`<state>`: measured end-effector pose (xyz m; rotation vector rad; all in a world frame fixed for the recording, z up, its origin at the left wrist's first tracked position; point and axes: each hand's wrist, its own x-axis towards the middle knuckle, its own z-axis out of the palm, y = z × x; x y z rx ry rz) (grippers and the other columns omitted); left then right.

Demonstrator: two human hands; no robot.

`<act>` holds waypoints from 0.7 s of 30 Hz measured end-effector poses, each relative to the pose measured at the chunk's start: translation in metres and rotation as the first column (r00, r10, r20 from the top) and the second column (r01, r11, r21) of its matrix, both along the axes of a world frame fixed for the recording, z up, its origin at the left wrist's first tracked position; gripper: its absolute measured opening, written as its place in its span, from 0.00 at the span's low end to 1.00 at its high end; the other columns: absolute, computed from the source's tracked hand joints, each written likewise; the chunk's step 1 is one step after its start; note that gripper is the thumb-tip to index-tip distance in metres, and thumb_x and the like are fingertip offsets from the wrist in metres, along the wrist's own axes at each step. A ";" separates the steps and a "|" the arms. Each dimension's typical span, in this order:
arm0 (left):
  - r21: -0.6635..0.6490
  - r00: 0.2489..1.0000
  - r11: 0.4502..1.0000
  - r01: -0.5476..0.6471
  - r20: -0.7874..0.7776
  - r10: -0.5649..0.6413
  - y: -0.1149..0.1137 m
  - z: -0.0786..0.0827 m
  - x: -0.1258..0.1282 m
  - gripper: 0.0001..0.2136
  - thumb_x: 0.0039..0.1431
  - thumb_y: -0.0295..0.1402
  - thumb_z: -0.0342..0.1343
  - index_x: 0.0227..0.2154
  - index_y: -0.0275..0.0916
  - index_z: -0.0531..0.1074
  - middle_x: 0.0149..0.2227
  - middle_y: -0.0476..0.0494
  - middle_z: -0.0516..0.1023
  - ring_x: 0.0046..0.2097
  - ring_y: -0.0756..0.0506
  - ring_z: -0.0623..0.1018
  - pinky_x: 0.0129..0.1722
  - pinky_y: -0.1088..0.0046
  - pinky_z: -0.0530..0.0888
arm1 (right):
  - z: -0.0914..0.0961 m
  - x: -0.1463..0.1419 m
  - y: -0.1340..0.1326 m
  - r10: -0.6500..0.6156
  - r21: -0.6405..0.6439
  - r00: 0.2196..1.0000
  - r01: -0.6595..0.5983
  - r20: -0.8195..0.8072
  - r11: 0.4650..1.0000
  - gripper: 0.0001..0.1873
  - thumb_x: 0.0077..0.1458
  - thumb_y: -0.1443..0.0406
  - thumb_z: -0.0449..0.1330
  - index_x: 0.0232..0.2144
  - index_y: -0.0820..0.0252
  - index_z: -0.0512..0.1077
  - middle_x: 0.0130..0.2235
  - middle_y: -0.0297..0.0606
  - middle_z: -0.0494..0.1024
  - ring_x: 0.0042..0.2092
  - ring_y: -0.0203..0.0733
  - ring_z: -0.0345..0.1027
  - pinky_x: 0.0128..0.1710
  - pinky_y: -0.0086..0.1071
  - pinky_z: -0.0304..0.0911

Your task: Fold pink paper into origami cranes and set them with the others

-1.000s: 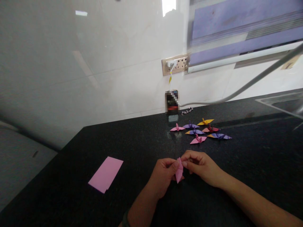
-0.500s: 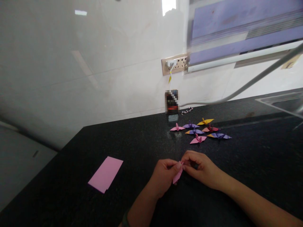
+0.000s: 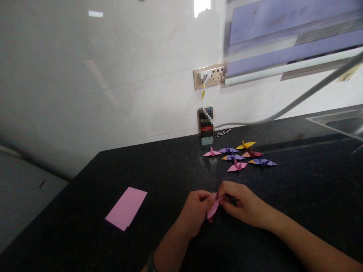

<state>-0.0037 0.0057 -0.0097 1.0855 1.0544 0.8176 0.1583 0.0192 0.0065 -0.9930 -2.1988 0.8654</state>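
Observation:
Between my hands is a small folded piece of pink origami paper (image 3: 213,209), narrow and pointed at its lower end. My left hand (image 3: 195,211) grips it from the left, thumb on top. My right hand (image 3: 239,200) pinches its upper right end between thumb and bent fingers. The fingertips hide part of the folds. Beyond my hands, several finished paper cranes stand in a group, among them a pink crane (image 3: 237,166), a yellow crane (image 3: 246,145) and a purple crane (image 3: 262,162). To the left lies a flat pink paper stack (image 3: 126,208).
The black countertop (image 3: 85,211) meets a pale tiled wall (image 3: 127,83). A blurred-out upright device (image 3: 206,121) leans there, beside a beaded strand (image 3: 224,132). A white cable runs up to a wall socket (image 3: 209,75). At the right edge is a metal-rimmed fixture (image 3: 334,122).
The pink piece has turned slightly, showing more of its face and a flap at the upper right. My right fingers have curled a little closer. The cranes and paper stack stay in place.

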 end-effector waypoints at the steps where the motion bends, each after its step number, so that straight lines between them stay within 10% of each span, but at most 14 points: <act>1: 0.000 1.000 1.000 0.003 -0.010 -0.003 0.000 0.000 0.000 0.17 0.47 0.44 0.51 0.21 0.31 0.69 0.16 0.51 0.62 0.17 0.55 0.60 0.14 0.79 0.58 | 0.001 0.000 0.000 0.016 0.009 1.000 -0.016 0.010 1.000 0.06 0.44 0.74 0.52 0.26 0.60 0.65 0.26 0.33 0.66 0.27 0.32 0.60 0.25 0.24 0.55; 21: -0.070 0.999 0.997 0.035 0.034 -0.033 -0.003 0.001 0.000 0.16 0.42 0.43 0.55 0.21 0.31 0.70 0.16 0.50 0.65 0.18 0.55 0.63 0.19 0.77 0.65 | 0.003 0.006 0.003 0.028 0.007 0.999 -0.028 0.032 1.000 0.05 0.46 0.70 0.54 0.28 0.60 0.68 0.26 0.34 0.70 0.27 0.33 0.62 0.25 0.24 0.56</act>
